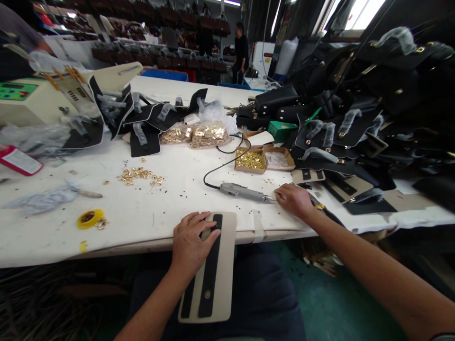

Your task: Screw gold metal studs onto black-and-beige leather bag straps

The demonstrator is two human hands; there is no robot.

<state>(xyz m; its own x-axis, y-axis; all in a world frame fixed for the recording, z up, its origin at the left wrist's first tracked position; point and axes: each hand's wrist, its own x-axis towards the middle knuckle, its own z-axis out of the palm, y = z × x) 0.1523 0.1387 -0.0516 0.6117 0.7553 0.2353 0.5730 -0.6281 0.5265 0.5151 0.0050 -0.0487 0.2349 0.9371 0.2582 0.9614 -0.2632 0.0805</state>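
My left hand (192, 239) lies flat, fingers spread, on a beige panel with black strips (216, 274) that overhangs the near edge of the white table (142, 213) onto my lap. My right hand (293, 199) rests on the table at the tip of a grey corded electric screwdriver (243, 192); its fingers curl down near the tip, and I cannot make out whether they hold anything. A black cable runs from the tool toward small boxes.
Cardboard boxes of gold hardware (250, 159) and bags of gold fittings (208, 134) sit mid-table. Loose gold pieces (140, 175) and a yellow tape roll (87, 219) lie left. Black bag parts (355, 118) pile up right. A beige machine (31, 99) stands far left. A person (241, 49) stands behind.
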